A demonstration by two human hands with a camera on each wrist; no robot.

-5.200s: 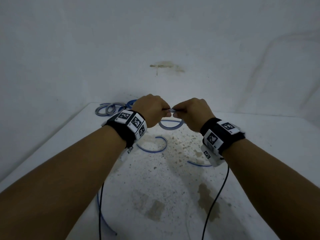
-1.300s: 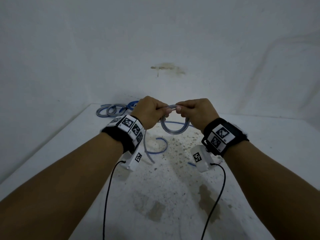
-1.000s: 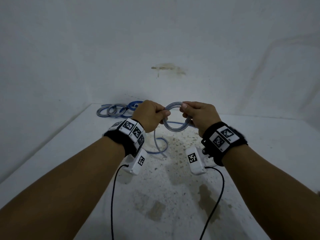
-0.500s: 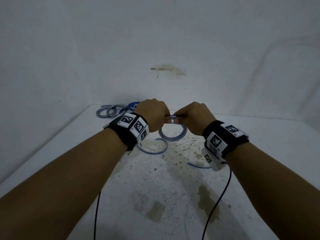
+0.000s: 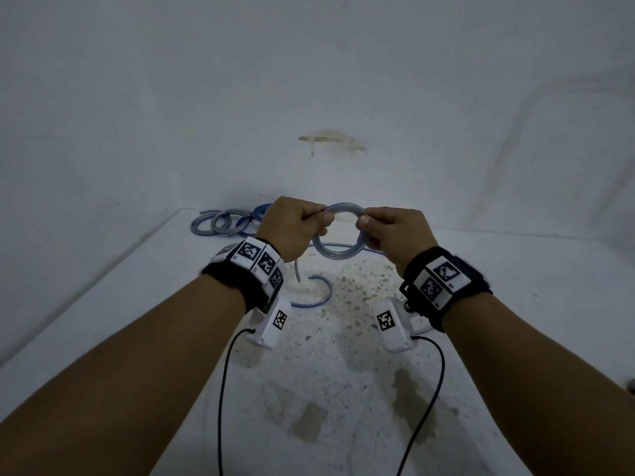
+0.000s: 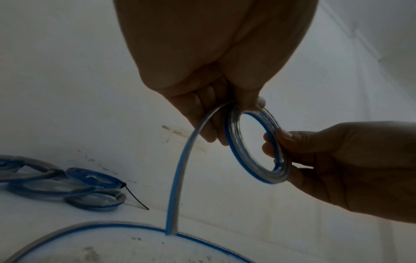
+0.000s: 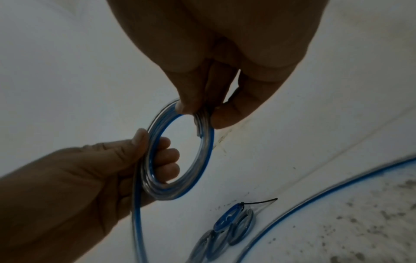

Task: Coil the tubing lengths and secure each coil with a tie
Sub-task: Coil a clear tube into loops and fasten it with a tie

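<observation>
A small coil [image 5: 338, 252] of clear tubing with a blue stripe is held upright above the table between both hands. My left hand [image 5: 314, 223] pinches its left side, thumb on top and fingers through the ring [image 7: 202, 160]. My right hand [image 5: 369, 223] pinches the right side between thumb and fingertips [image 6: 273, 140]. A loose tail [image 6: 180, 169] runs from under the left hand's fingers down to the table, where more of the same tubing [image 5: 319, 293] lies in a curve. No tie is seen on this coil.
Several wound coils [image 5: 223, 223] lie at the table's back left corner near the wall; one carries a black tie [image 6: 135, 197]. The white table [image 5: 343, 389] is stained and speckled. Black cables hang from both wrist cameras.
Both hands have rolled outward and risen slightly. The coil, which hung below the knuckles half a second ago, now stands in full view between the thumbs.
</observation>
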